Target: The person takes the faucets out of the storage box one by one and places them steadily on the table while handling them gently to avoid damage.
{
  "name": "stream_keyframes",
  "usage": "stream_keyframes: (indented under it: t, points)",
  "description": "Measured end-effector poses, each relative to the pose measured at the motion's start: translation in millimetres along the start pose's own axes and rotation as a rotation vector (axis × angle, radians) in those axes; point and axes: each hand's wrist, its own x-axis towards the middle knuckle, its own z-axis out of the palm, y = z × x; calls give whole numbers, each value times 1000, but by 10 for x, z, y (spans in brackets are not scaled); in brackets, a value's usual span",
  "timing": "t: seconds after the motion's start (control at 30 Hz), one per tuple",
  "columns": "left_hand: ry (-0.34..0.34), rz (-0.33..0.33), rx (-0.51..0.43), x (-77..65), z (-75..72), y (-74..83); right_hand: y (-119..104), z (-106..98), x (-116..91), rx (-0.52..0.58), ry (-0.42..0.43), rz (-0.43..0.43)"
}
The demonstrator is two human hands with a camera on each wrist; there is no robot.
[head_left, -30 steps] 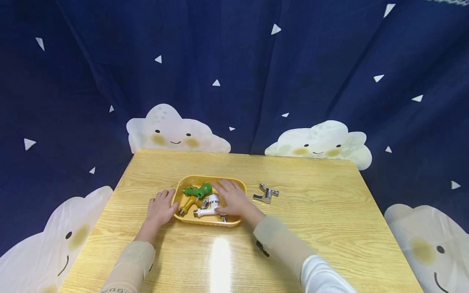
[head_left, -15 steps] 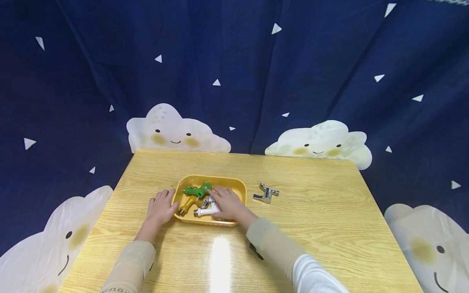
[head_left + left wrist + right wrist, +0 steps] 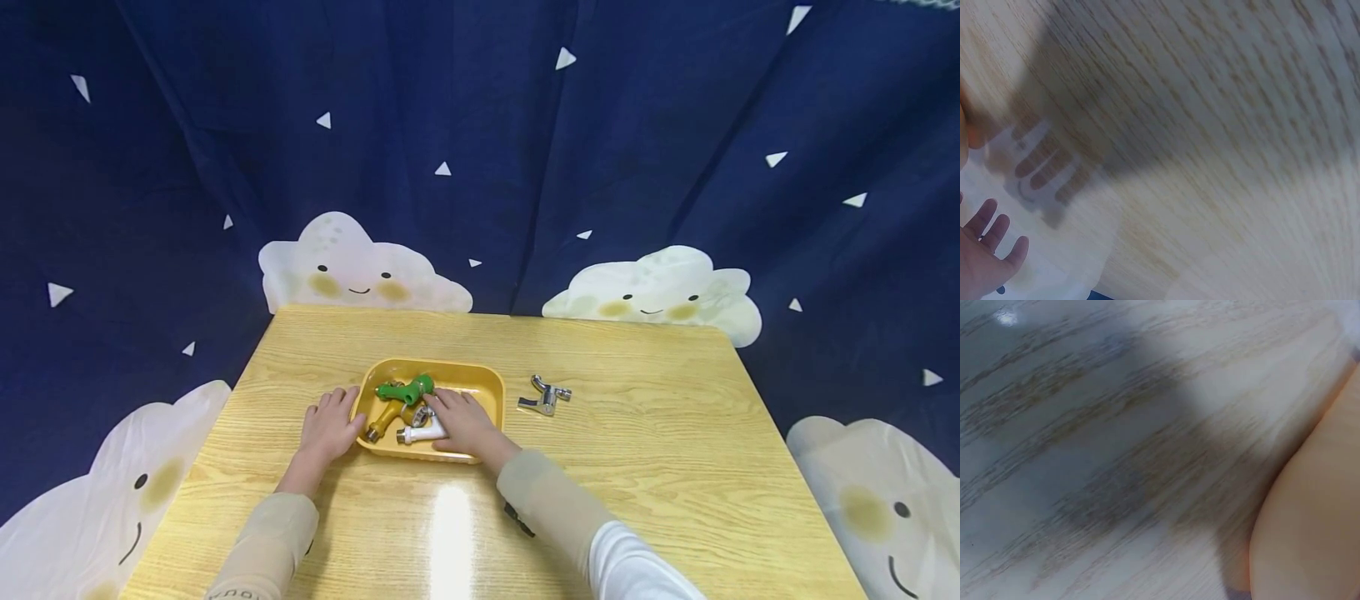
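Note:
A yellow plastic tray (image 3: 491, 383) holds several taps. Inside it lie a green tap (image 3: 405, 391), a yellow tap (image 3: 386, 419) and a white tap (image 3: 422, 432) with a threaded metal end. My right hand (image 3: 467, 425) reaches over the tray's right half and grips the white tap, thumb and fingers around its upper part, which they hide. Resting against the tray's left rim is my left hand (image 3: 327, 427), fingers extended; the left wrist view also shows this left hand (image 3: 988, 256) with its fingers spread. The right wrist view catches mostly tabletop and the tray's outer wall (image 3: 1316, 506).
A chrome tap (image 3: 547, 397) lies on the wooden table (image 3: 660, 467) just right of the tray. Behind the table hangs a dark blue curtain (image 3: 480, 108) with white triangles and smiling clouds.
My right hand has moved slightly left and toward me, its spread fingers drawing together around the white tap and covering its top. My left hand and the other taps have stayed put.

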Motion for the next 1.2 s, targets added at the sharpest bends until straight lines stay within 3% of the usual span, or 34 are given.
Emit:
stream_keyframes:
  t: [0.73,1.2]
  points:
    - [-9,8,-5,7,18,-2,10,-1,5,66,53,-11]
    - [-15,5,3,-4,13,-11,193,-46,-25,40,99,-106]
